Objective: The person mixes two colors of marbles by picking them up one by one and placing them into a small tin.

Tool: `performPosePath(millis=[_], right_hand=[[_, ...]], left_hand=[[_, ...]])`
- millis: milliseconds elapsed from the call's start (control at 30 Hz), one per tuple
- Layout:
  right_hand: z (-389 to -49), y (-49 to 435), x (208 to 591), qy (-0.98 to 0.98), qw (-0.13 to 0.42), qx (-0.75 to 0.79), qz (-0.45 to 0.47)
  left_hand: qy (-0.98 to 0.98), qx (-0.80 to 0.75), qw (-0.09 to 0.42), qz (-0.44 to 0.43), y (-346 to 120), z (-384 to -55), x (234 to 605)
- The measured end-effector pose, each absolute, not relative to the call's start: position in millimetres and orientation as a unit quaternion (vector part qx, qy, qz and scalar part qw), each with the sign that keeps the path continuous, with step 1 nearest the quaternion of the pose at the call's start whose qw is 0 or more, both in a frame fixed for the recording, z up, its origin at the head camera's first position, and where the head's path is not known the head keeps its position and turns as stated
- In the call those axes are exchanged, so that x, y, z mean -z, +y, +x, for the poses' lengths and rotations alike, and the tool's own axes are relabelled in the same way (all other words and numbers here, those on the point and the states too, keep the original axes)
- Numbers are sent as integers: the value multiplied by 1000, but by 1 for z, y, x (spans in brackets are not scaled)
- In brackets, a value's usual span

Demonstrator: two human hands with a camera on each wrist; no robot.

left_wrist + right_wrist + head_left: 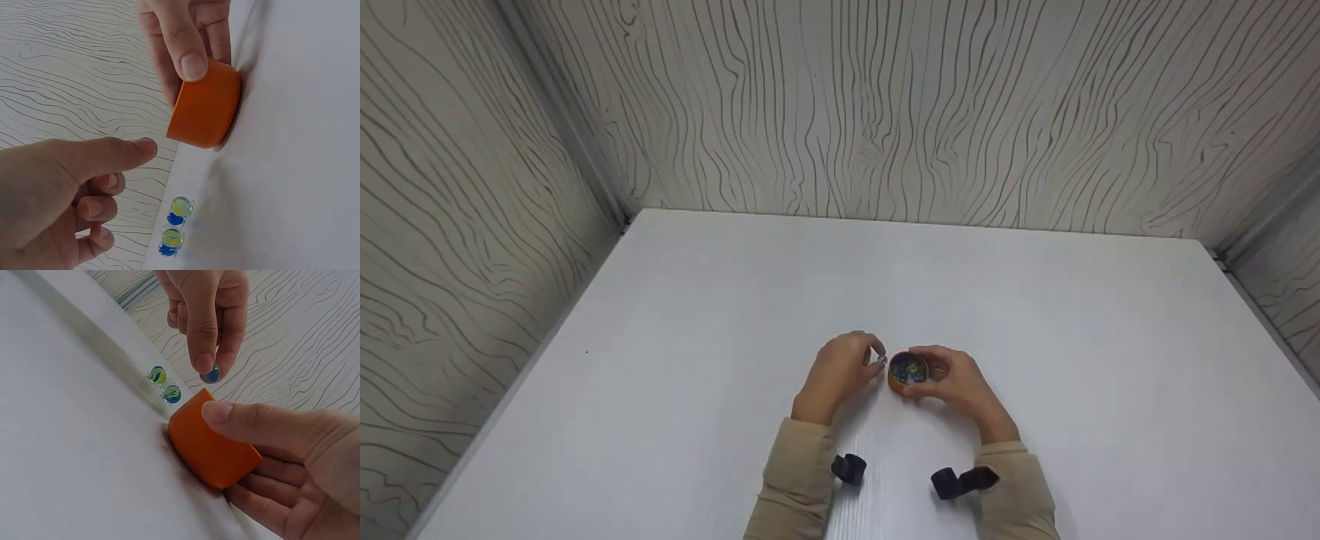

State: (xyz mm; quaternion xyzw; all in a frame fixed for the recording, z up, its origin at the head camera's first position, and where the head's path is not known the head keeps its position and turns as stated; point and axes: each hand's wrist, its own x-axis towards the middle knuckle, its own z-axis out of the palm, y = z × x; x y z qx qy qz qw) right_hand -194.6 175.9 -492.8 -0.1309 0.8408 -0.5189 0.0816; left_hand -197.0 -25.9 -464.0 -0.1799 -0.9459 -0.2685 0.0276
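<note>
Between finger and thumb my left hand (842, 369) pinches a small glass marble (210, 374), just left of the cup's rim. Around a small orange cup (205, 107) curl the fingers of my right hand (962, 384), the thumb lying on the near side. The cup stands on the white surface, and in the head view several dark, blue and yellow-green marbles (910, 368) show inside it. More clear marbles (173, 226) with blue and yellow swirls lie on the surface near the left hand; in the head view they cannot be made out.
The white tabletop (697, 300) stretches around both hands. Behind it rises a wall panel with a wood-grain pattern (870, 112), and a similar panel (457, 262) stands at the left. Black wrist mounts (851, 470) sit at the tan sleeves (795, 480).
</note>
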Motion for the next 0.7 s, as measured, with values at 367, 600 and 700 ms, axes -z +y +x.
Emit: performPosePath(millis=[367,600,700], right_hand=[[-196,177,493,841,78,515,-142],[-195,177,493,841,84,517,-137],[-194,177,493,840,85,517,-137]], left_hand=[[-944,265,32,-194,-22,-197,462],[-947,246,42,-200,-18,-194,463],[-949,237,43,-204,-14,-193,463]])
